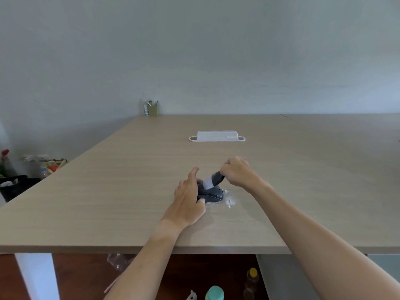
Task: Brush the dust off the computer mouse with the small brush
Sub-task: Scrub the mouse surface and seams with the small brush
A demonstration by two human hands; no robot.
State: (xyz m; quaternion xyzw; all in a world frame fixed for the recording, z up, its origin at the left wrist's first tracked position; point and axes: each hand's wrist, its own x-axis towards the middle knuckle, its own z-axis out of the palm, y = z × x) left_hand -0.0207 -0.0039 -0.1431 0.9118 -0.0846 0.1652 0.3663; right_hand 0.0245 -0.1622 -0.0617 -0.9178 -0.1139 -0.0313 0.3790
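**Brushing under way, mouse pinned at near edge of desk**

Computer mouse [211, 195], dark, lies on the desk [108, 191] near its front edge. Left hand [188, 195] grasps it from the left side, thumb curled against the near flank, index finger raised clear. Right hand [234, 171] clenched round the dark handle of the small brush [213, 180]; pale bristles angled down onto the mouse's far top.

Pale dust [229, 199] scattered on the desk just right of the mouse, so the sweeping looks part done.

Next, by my reading: light strokes toward the right, mouse held steady or turned to expose its left flank.

Hidden: left side of mouse behind the hand, most of the brush handle inside the fist. Dust left on the mouse too fine to tell
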